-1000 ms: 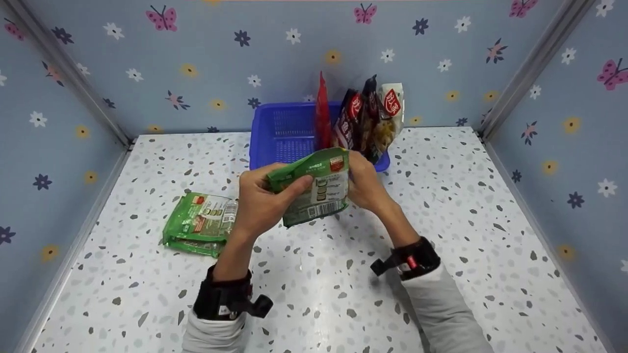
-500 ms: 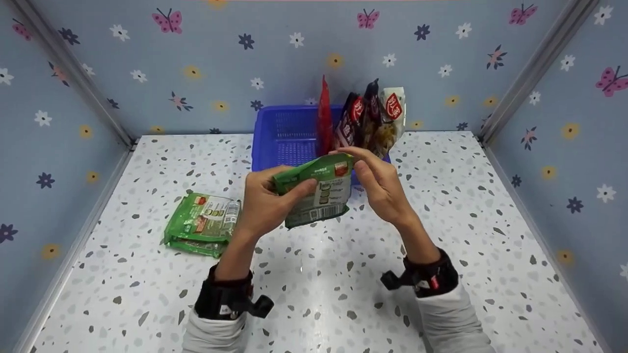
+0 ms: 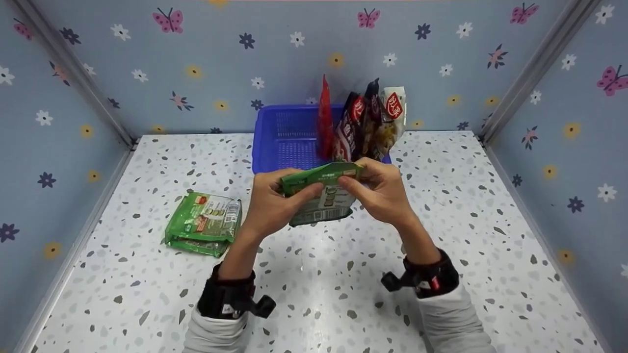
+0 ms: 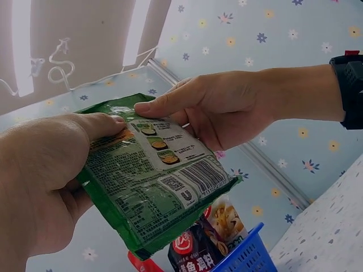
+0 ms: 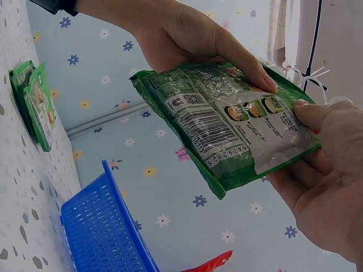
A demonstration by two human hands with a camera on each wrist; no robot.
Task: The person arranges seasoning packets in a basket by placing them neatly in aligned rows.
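A green seasoning packet (image 3: 321, 208), its printed back with barcode facing up, is held between both hands above the table in front of the basket. The left hand (image 3: 272, 206) grips its left side, thumb on the printed face and fingers underneath. At the upper right corner, the right hand (image 3: 385, 196) pinches it, the thumb lying on the face and the other fingers behind. In the left wrist view, both thumbs press near the top of the packet (image 4: 156, 187). The right wrist view shows the curled right fingers (image 5: 315, 175) under the packet.
Behind the hands, against the patterned wall, stands a blue plastic basket (image 3: 262, 139). A red packet (image 3: 325, 120) and several dark and white food packets (image 3: 392, 122) stand upright in its right part. Green packets (image 3: 203, 220) lie stacked on the speckled table at left.
The right hand has come off the packet's right edge, opened, and taken hold of its upper right corner with the thumb on the face. The packet has shifted slightly right and down.
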